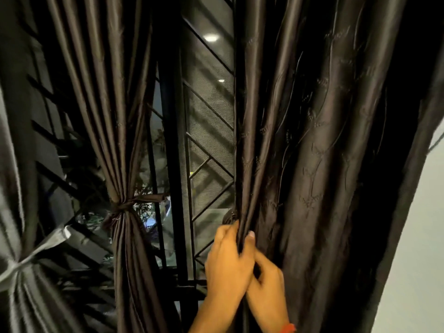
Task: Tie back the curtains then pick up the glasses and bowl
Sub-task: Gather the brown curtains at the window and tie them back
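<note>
— Satin-like grey fabric at the far left, well away from the hands: is that curtain done?

— Yes. That pale grey curtain (16, 236) is gathered at its waist by a grey band (45, 246). Next along, still left of the grip, a dark brown curtain (115, 128) is pinched in by a knotted tie-back (121, 207) of the same cloth, with one tail running toward the window frame.

— And between that one and the hands?

— A black window grille (206, 150) with slanted bars and a mesh screen behind it, just left of and above the grip.

— So where is the loose curtain?

— The embroidered dark curtain (300, 140) hangs right of the grille, and its leading edge runs straight down into the grip.

— How are the hands set?

— The left hand (228, 263) is closed around the bunched edge folds, thumb tip showing on the far side of the cloth. The right hand (266, 282) lies just below and against it, fingers curled, touching the same folds; whether it actually clamps the cloth I cannot tell. An orange wristband (288, 328) sits on that wrist.

— Anything right of the grip?

— A pale wall (418, 236) past the curtain's outer edge.
</note>
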